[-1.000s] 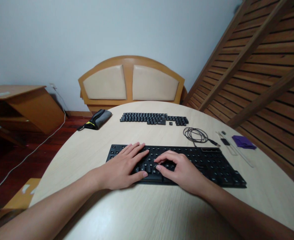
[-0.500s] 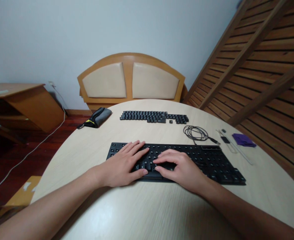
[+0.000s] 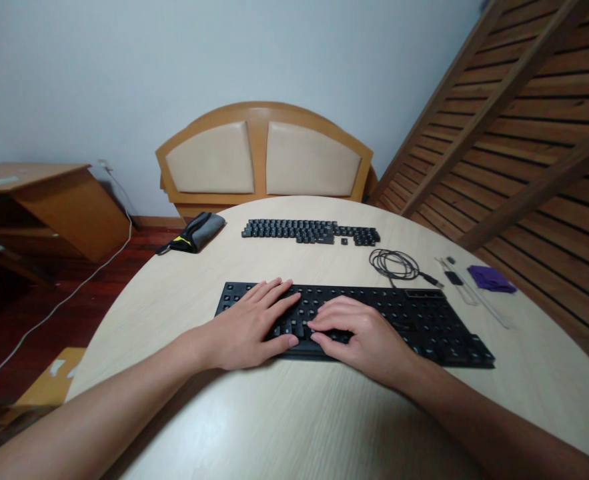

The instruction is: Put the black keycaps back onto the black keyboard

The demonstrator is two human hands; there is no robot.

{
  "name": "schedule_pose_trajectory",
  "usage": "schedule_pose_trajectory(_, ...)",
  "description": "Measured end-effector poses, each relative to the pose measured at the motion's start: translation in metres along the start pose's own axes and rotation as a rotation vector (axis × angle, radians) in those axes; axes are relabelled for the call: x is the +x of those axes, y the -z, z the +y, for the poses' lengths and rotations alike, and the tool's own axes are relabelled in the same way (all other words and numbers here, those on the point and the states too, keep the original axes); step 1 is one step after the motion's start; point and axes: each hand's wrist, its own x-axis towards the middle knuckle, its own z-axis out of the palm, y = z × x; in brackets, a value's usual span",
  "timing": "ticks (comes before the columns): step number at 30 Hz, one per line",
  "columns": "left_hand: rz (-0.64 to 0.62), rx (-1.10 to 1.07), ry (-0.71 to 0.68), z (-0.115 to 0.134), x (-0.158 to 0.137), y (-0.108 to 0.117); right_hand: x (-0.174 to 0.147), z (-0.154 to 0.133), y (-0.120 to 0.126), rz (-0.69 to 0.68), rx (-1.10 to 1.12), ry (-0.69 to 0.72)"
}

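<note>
The left hand (image 3: 255, 328) lies flat with its fingers spread over the left part of the black keyboard (image 3: 427, 327), its thumb near the front edge; it grips nothing and keeps the pose and place on the board that it had a second ago. The right hand (image 3: 361, 333) is bent over the middle of the board, forefinger and thumb curled toward each other just above the switches. Compared with a second ago, those two fingertips have shifted slightly toward the front edge and a little closer to the left thumb, so the gap between the hands is narrower, though they do not touch. Whether a cap is pinched between forefinger and thumb cannot be told: what lies there is dark against dark. The keyboard rests on the round table (image 3: 294, 420), most of its visible positions showing small stems. Beyond it, the rows of keycaps (image 3: 289, 229) and the one loose cap (image 3: 344, 241) in front of them have not changed. The coiled cable (image 3: 392, 275), the pouch (image 3: 199, 235) on the left, and the dark-handled tool (image 3: 453, 278), pale stick (image 3: 489, 309) and purple cloth (image 3: 491, 279) on the right also stay put; the whole scene merely sits higher in view.
</note>
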Motion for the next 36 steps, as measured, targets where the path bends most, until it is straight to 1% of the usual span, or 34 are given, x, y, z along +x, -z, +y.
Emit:
schedule_pose_trajectory(9, -0.012, 0.006, 0.002, -0.0012, 0.0000, -0.0011, -0.0002, -0.0011, 0.0006, -0.012, -0.034, -0.011)
schedule_pose_trajectory(15, 0.006, 0.002, -0.007, -0.0012, 0.0002, -0.0013, 0.0000, -0.0021, 0.0006, -0.032, -0.020, 0.021)
schedule_pose_trajectory(20, -0.012, -0.001, 0.006, -0.0003, 0.0000, -0.0001, -0.0013, -0.0028, 0.0002, -0.030, -0.039, -0.001)
schedule_pose_trajectory(26, -0.013, 0.000, 0.006, -0.0003, 0.0002, 0.0002, -0.0003, -0.0046, 0.0004, -0.046, -0.081, 0.042)
schedule_pose_trajectory(36, 0.013, -0.005, -0.006, -0.0023, -0.0001, -0.0028, -0.0006, -0.0077, 0.0000, -0.059, -0.138, 0.059)
